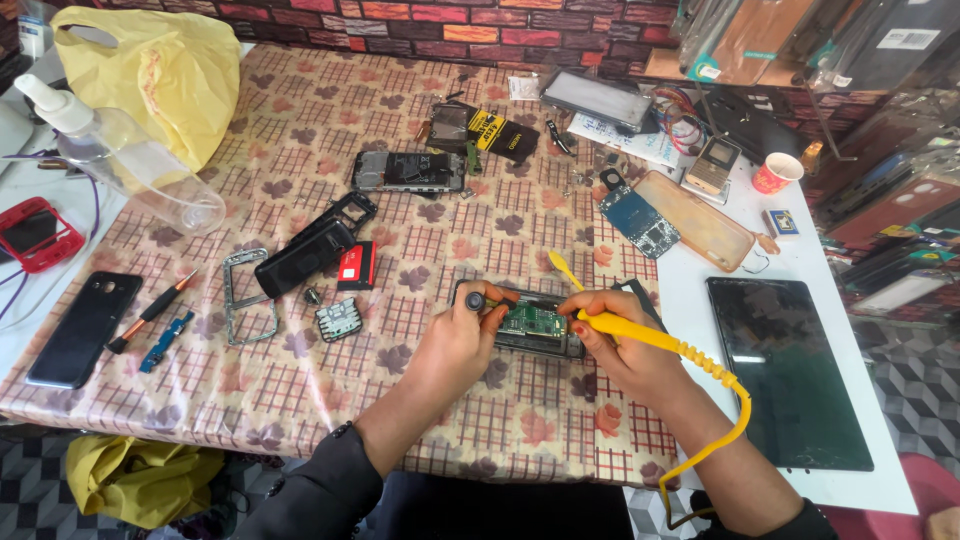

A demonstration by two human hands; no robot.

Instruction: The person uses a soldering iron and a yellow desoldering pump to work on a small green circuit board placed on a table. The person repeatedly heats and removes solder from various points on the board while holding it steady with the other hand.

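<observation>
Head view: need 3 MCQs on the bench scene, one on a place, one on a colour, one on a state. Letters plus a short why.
1. Where does the black tablet lie?
A. right of the hands, on the white table
B. under the yellow bag
C. on the floor

2. What colour is the tool in the right hand?
A. red
B. yellow
C. green

3. In what state is the phone under the hands?
A. sealed in a box
B. cover on, screen lit
C. opened, green circuit board showing

Answers:
1 A, it lies flat on the white surface at the right edge.
2 B, its handle and coiled cord are yellow.
3 C, a green board shows between the left hand and the right hand.
</observation>
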